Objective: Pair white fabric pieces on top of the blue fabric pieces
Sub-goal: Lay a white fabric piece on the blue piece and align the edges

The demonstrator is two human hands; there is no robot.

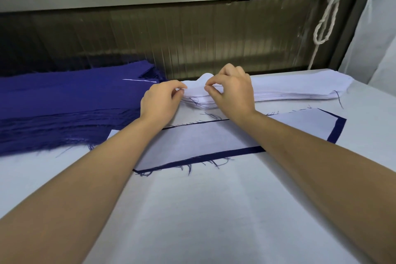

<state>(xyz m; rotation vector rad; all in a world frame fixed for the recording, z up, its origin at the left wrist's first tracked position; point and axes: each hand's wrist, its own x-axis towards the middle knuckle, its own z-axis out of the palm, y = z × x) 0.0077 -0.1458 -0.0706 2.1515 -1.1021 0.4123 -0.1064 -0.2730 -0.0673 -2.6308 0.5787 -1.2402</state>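
Both my hands pinch the top sheet of the white stack at 12 o'clock.

My left hand (160, 100) has thumb and forefinger closed narrowly on the near-left edge of the top white piece (205, 76). My right hand (232, 90) pinches the same piece just beside it, so the fabric bulges up between them. The white stack (300, 89) runs from 12 toward 2 o'clock. The blue stack (64, 100) sits at 10 o'clock, touching my left hand. Nearer me, under both forearms, a white piece (203, 141) lies flat on a blue piece (336, 133), whose blue border shows around it. All of it rests on the pale table (203, 210). A rope (327, 17) hangs at 2 o'clock.
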